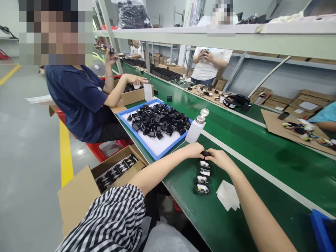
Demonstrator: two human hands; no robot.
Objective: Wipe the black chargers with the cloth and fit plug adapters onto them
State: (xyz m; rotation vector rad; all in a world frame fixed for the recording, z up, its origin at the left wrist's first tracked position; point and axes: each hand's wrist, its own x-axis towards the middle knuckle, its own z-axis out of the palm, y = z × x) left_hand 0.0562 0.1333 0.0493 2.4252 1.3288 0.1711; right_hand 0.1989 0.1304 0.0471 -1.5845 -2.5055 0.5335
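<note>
Together, the left hand (196,150) and right hand (217,156) grip a small black part (207,153) between their fingers, over the tabletop (199,218); whether it touches the surface, I cannot tell. The left arm (162,162) comes from the lower left out of a checked sleeve (112,217) and slants up and rightward across the table edge, its hand curled inward with the knuckles uppermost. The right arm (252,199), bare as far as it shows, reaches in from the lower right, slanting up and leftward, thumb and fingers drawn together at the part. So the forearms converge, the hands nearly meeting. Four black-and-white pieces (202,179) line up on the near side of the part, between the arms. White sheets (228,196) lie beside the right forearm. Just beyond the left hand stands a bottle (193,132), near a blue-rimmed tray (169,147).
</note>
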